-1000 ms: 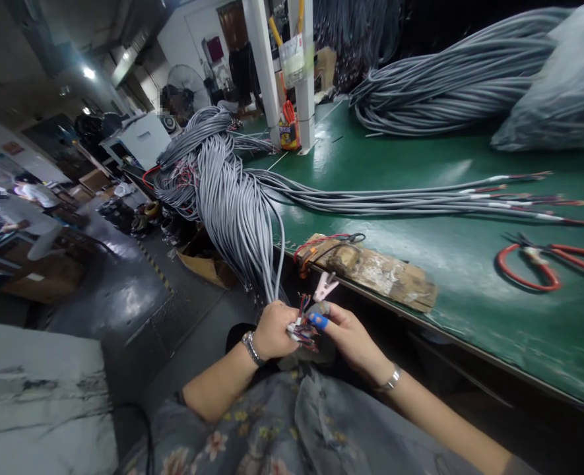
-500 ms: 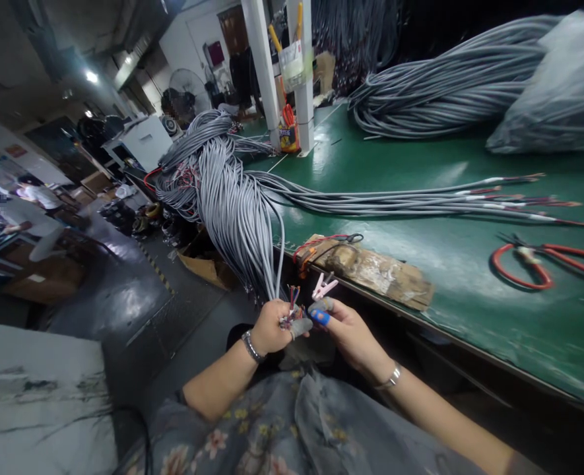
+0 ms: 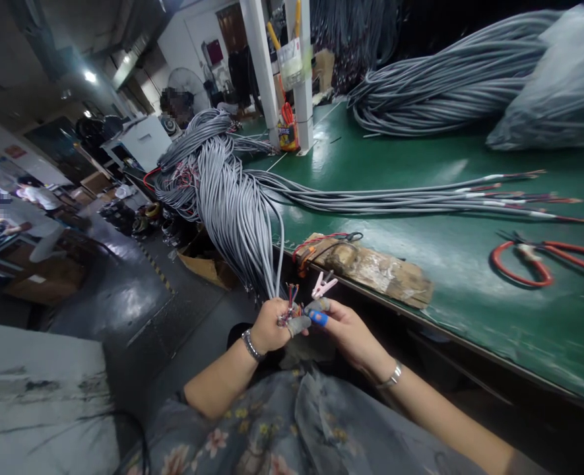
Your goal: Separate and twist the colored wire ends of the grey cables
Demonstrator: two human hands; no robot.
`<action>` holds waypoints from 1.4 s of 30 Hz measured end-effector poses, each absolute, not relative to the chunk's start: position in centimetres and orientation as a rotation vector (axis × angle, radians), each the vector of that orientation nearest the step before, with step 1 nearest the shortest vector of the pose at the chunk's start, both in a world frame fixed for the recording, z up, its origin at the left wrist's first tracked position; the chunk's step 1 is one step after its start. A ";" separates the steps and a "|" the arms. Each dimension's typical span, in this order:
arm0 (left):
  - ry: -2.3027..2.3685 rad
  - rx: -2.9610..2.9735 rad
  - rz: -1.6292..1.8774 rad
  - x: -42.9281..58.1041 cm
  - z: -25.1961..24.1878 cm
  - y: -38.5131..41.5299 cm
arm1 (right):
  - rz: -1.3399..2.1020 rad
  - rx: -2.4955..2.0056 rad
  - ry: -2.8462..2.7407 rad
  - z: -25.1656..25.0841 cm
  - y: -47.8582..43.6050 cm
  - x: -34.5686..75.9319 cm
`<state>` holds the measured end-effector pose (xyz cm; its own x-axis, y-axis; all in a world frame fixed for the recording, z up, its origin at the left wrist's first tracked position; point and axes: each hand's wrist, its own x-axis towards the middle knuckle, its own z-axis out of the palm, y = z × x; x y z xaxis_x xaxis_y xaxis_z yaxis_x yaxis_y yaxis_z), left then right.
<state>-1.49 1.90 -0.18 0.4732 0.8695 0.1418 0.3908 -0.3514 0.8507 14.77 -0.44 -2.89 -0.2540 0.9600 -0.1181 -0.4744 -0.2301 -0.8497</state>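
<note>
My left hand (image 3: pixel 272 324) is closed round the end of a grey cable (image 3: pixel 278 264), where thin coloured wires (image 3: pixel 292 295) fan out above the fist. Close against it, my right hand (image 3: pixel 344 324) pinches at the wire ends; blue tape and grey finger covers wrap its fingertips. What exactly lies between those fingertips is too small to make out. A pale pink clip (image 3: pixel 324 285) shows just above the right fingers, by the bench edge. Behind the hands, a thick bundle of grey cables (image 3: pixel 232 218) hangs over the bench edge.
On the green bench (image 3: pixel 470 257) lie a worn wooden block (image 3: pixel 381 270), red-handled pliers (image 3: pixel 524 264) and a row of stripped cables (image 3: pixel 381 201). A large cable coil (image 3: pixel 445 92) partly covered by a plastic bag (image 3: pixel 559 86) lies at the back. A white post (image 3: pixel 301 105) holds tools.
My right hand has moved slightly left, and its fingertips now meet the wires at my left hand. The left hand keeps its grip on the cable.
</note>
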 end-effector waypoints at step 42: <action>1.055 1.375 0.826 -0.5 0.4 2.6 | 1.726 -0.716 -0.564 -4.7 2.5 15.3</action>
<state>-0.49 2.60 0.36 0.3464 0.9324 -0.1032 0.1237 0.0637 0.9903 15.30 2.51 -4.71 -0.1870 0.9664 -0.1766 -0.6753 -0.2570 -0.6913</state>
